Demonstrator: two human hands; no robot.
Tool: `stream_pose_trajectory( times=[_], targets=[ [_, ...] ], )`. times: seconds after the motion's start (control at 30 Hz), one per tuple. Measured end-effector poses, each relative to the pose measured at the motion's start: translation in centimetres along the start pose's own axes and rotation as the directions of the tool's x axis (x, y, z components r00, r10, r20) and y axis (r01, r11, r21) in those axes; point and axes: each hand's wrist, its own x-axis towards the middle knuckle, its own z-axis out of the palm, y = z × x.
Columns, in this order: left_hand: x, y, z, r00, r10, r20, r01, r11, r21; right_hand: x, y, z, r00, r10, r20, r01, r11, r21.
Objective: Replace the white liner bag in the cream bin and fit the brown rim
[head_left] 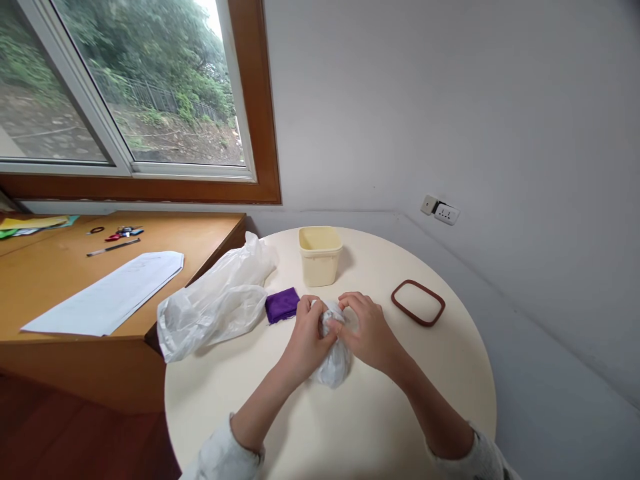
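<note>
A bunched white plastic bag (334, 365) rests on the round table in front of me. My left hand (311, 337) grips its gathered top from the left. From the right, my right hand (367, 331) pinches the same gathered part with thumb and fingers. What lies inside the bag, if anything, cannot be made out. Just beyond my left hand is a folded purple cloth (281, 305). A cream plastic bin (321, 257) stands upright behind both hands. To the right lies a brown rounded rectangular ring (418, 303), apart from my right hand.
A larger crumpled white plastic bag (215, 300) spreads over the left edge of the round table (400, 413). Beside it stands a wooden desk (65, 280) with paper sheets (110, 293), a pen (113, 247) and keys (127, 232). A wall with a socket (447, 213) borders the right.
</note>
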Motion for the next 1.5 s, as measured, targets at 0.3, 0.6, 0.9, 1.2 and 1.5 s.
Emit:
stream_pose_trajectory(
  times=[0.3, 0.6, 0.9, 1.2, 1.5],
  targets=[
    [-0.1, -0.1, -0.8, 0.997, -0.009, 0.078, 0.015, 0.997, -0.069, 0.5, 0.3, -0.5, 0.993, 0.016, 0.119, -0.047, 0.963, 0.265],
    [0.3, -1.1, -1.9, 0.974, 0.003, 0.228, 0.110, 0.870, -0.480, 1.2, 2.6, -0.3, 0.946, -0.007, 0.325, -0.214, 0.742, 0.636],
    [0.1, -1.6, -1.5, 0.969, -0.032, 0.243, 0.194, 0.710, -0.677, 1.1, 3.2, 1.1, 0.939, 0.052, 0.340, -0.300, 0.605, 0.738],
    [0.3, -2.1, -1.3, 0.986, -0.079, 0.149, 0.166, 0.610, -0.775, 0.9, 2.7, 2.0, 0.972, 0.068, 0.223, -0.211, 0.662, 0.719],
    [0.5, -2.8, -1.2, 0.991, -0.057, 0.119, 0.128, 0.637, -0.760, 0.2, 1.6, 2.0, 0.997, -0.008, -0.078, 0.046, 0.866, 0.498]
  ],
)
